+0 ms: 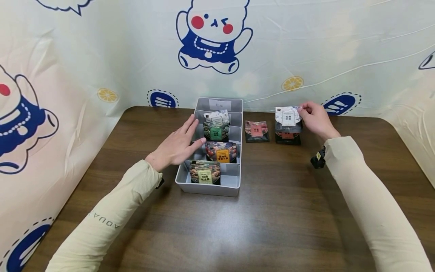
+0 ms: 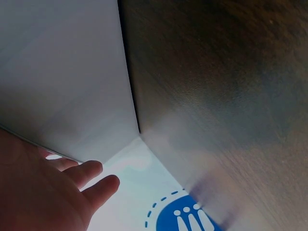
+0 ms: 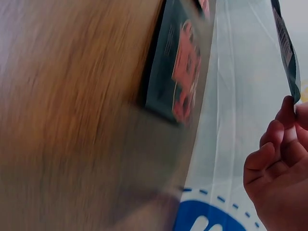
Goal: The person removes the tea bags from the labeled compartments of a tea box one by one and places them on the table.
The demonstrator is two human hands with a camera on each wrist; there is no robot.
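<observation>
One white-labelled sachet, head view: pinched near its upper right corner by the right hand, above a red-labelled sachet on the table. One left hand, fingers straight, thumb spread, at the grey tray's left rim; a careless push might shift the tray. Left wrist view: fingers extended by the tray's wall, nothing gripped. Right wrist view: sachet apart from the red one, edge-held; a slack pinch might drop it.

Head POV above, fwd/down, wrist POVs low, close-up, all share table
</observation>
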